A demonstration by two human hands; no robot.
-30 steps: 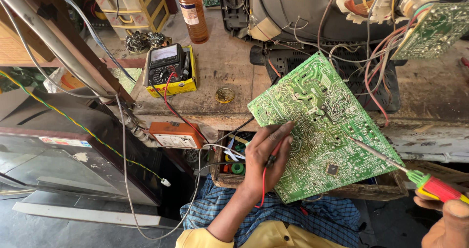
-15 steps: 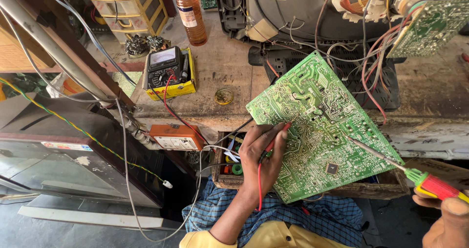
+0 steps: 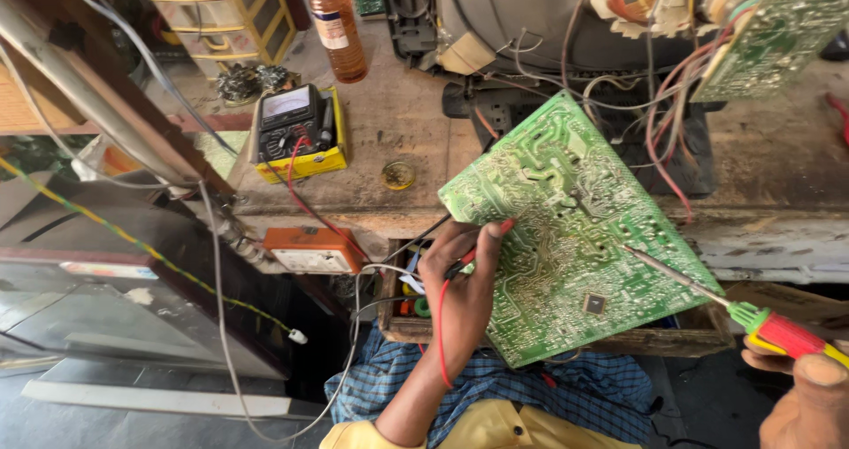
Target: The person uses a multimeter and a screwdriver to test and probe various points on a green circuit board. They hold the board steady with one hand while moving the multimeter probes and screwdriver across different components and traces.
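We're reaching our left hand (image 3: pixel 464 281) up from below, forearm rising from our lap, and its fingers are curling shut around the lower left edge of the large green printed circuit board (image 3: pixel 575 228), pinching red and black probe leads (image 3: pixel 439 325) against it while the board is leaning tilted off the worn workbench edge (image 3: pixel 354 214). Our right hand (image 3: pixel 800 396) is coming in low at the right corner, fingers wrapped closed on the red-and-yellow-handled soldering iron (image 3: pixel 778 330), and we're touching its thin metal tip to the board's right side. A yellow-cased multimeter (image 3: pixel 296 130) is sitting on the bench well left of the board.
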